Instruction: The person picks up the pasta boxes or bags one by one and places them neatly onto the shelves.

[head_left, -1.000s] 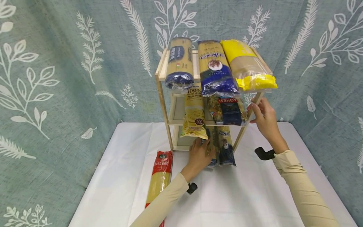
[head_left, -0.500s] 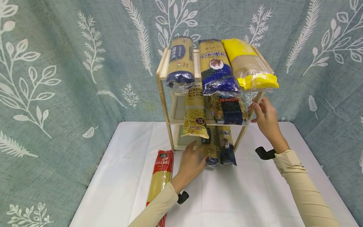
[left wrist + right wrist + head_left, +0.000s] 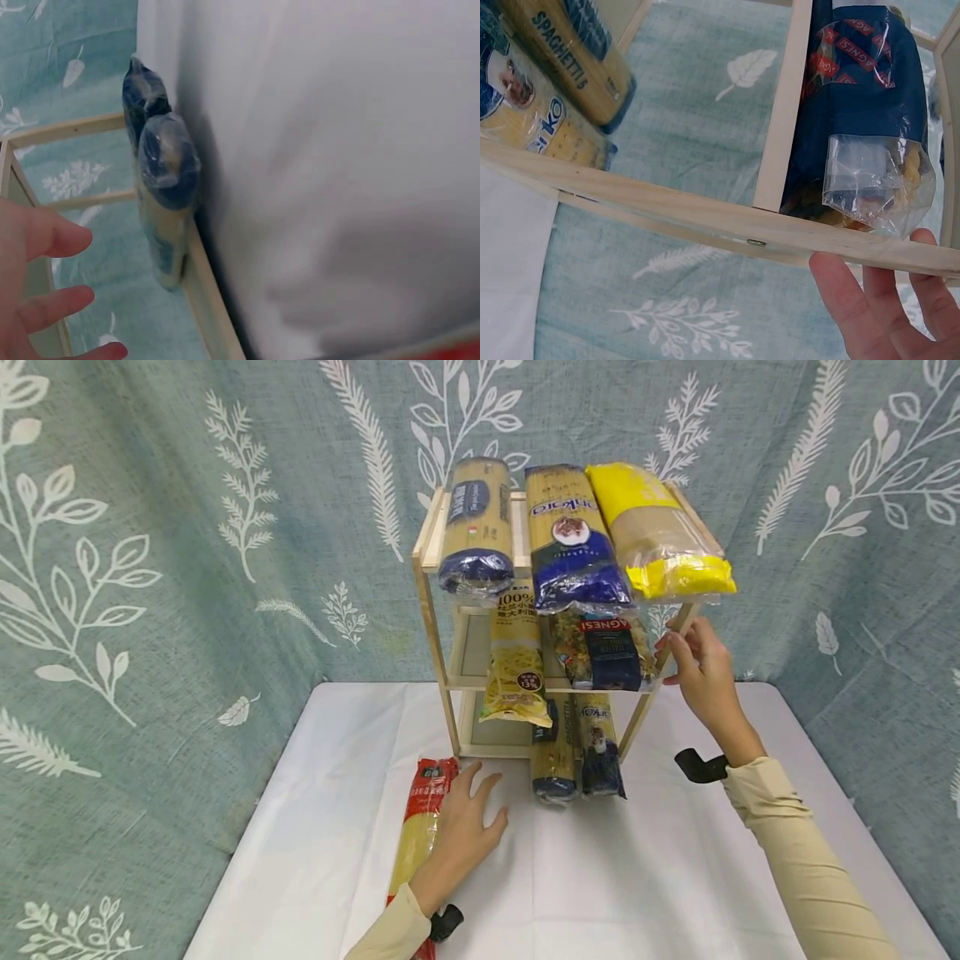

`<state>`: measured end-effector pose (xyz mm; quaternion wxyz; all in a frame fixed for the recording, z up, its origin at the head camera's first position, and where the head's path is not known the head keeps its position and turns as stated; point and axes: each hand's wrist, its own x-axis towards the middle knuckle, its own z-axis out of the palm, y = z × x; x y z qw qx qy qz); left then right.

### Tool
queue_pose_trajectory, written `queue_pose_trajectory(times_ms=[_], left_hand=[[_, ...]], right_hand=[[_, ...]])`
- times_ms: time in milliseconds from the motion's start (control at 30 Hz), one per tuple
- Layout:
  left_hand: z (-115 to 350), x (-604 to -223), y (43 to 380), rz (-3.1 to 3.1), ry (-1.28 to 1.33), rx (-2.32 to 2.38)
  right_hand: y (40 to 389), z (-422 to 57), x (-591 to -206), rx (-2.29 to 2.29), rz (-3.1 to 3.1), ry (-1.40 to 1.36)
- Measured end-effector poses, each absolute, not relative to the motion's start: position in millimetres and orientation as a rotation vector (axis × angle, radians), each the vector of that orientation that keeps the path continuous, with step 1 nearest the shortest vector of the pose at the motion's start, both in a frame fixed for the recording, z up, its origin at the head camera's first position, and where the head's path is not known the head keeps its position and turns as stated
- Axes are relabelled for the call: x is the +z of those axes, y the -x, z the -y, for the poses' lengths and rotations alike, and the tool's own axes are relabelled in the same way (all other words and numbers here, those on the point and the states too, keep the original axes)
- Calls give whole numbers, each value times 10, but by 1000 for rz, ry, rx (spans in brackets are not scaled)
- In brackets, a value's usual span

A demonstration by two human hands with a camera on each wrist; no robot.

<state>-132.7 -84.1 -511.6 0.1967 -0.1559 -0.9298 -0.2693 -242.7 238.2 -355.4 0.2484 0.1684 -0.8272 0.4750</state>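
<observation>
My left hand [image 3: 459,831] is over the white table with its fingers spread and holds nothing. It partly covers the right edge of a red-and-yellow pasta bag [image 3: 417,839]. My right hand [image 3: 705,681] grips the right front post of a three-tier wooden rack [image 3: 438,647]; the right wrist view shows its fingertips against the wood. Two spaghetti packs lie on the bottom tier, a blue-ended one [image 3: 555,764] and an Ankara bag [image 3: 600,764] to its right. On the middle tier are a yellow noodle bag [image 3: 516,664] and an Agnesi pasta bag [image 3: 866,105].
Along the top tier lie a blue-ended spaghetti pack [image 3: 477,527], an Ankara spaghetti bag [image 3: 573,539] and a yellow-ended bag [image 3: 660,531], their ends overhanging the front. A patterned curtain [image 3: 300,527] surrounds the white table [image 3: 637,877] behind and at both sides.
My left hand has let go of the blue-ended spaghetti pack on the bottom tier and moved left and toward me, to the red-and-yellow bag. The right hand stays on the post.
</observation>
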Motion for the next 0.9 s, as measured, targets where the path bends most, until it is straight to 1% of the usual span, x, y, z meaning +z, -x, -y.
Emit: queue_pose_trajectory(times_ms=[300,433,900], left_hand=[[1066,-5224,1131,2619,384,-750],[1202,-5288,1007,2629,318,-740],[1534,-5341,507,3057,-53,-695]], right_hand=[[2438,-2421,-3569,1287,2241,-446],[2446,-2407,-3584,1277,2238,-444],[2453,-2385,-3568,1325,2245,-457]])
